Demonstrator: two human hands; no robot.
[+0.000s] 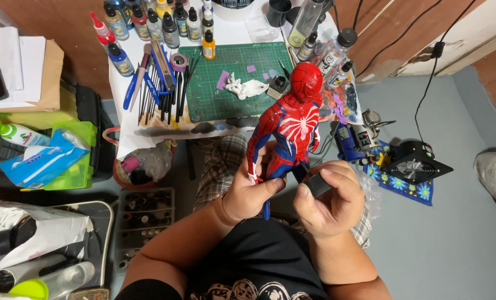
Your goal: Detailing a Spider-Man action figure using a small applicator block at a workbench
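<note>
A blue wipes pack (39,161) lies on a green box (76,166).

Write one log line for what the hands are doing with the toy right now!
left hand: holds red-and-blue figure by legs | right hand: fingers pinch small black piece | behind: green cutting mat

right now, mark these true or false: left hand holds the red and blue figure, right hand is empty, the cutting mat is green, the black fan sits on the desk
1. The left hand holds the red and blue action figure. True.
2. The right hand is empty. False: its fingers pinch a small black piece.
3. The cutting mat is green. True.
4. The black fan sits on the desk. False: it lies on the grey floor, at the edge of a blue flowered cloth.
</note>
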